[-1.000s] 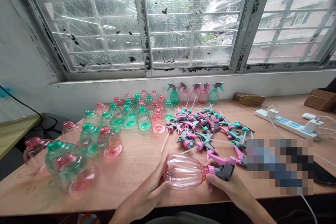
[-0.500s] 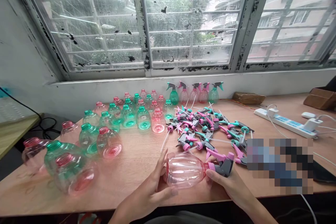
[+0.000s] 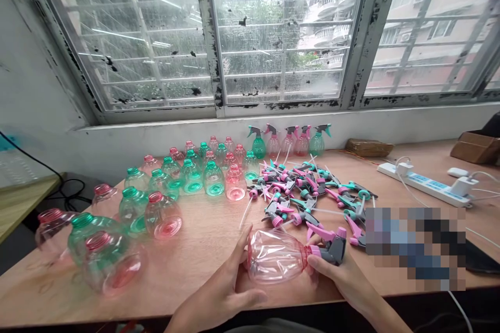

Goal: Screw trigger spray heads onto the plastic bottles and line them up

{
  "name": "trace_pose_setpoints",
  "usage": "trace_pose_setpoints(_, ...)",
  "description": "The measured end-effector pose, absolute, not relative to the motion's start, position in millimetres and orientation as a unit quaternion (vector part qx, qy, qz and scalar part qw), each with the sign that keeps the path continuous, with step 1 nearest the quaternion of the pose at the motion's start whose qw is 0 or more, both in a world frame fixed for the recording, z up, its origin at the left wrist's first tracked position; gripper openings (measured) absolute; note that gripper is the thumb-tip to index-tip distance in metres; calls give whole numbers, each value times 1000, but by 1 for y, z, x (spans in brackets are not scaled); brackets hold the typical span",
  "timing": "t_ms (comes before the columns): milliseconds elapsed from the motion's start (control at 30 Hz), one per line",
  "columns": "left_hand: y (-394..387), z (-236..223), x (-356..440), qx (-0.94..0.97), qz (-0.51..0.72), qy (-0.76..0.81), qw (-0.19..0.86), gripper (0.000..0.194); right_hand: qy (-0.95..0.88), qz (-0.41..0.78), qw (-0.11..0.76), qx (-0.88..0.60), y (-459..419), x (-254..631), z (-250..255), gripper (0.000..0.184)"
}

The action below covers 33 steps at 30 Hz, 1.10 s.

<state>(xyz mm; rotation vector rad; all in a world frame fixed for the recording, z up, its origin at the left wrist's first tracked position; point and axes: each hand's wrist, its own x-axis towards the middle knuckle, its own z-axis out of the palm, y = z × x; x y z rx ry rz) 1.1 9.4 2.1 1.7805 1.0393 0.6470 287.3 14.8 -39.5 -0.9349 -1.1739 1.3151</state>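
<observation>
A clear pink spray bottle (image 3: 275, 257) lies on its side in the air above the table's front edge, its base to the left. My left hand (image 3: 230, 283) cups the base, fingers partly hidden behind it and thumb held away below. At the neck, my right hand (image 3: 334, 269) grips the pink collar between thumb and fingers. The grey and pink spray head (image 3: 334, 247) sits on the neck, pointing right. Just beyond the bottle lies a heap of loose pink, green and grey spray heads (image 3: 302, 190), some with white tubes.
Several open pink and green bottles, such as a green one (image 3: 213, 179), stand to the left. Bottles with spray heads (image 3: 288, 143) line the wall. A power strip (image 3: 424, 184) with cables and a brown package (image 3: 369, 148) are on the right, near a blurred patch.
The bottle stays in both hands, almost in the same place. The view has shifted very slightly; nothing has been let go or picked up.
</observation>
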Motion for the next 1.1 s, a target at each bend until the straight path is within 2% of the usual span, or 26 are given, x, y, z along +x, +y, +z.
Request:
trace_pose_setpoints(100,10,0,-1,721,263,420,484,119,-511,555,530,-387,15,287,-40,41)
trace_pose_setpoints(367,12,-7,-3,730,258,439,455,97,-522,546,523,-397,16,287,-40,41)
trace_pose_setpoints(567,14,-11,-4,752,253,419,442,99,-509,544,534,-401,16,286,-33,42)
trace_pose_setpoints(733,14,-10,-4,728,278,404,480,112,-509,538,541,-399,15,286,-36,41)
trace_pose_setpoints(1100,20,-20,-6,734,304,382,472,99,-535,518,535,-399,13,288,-39,35)
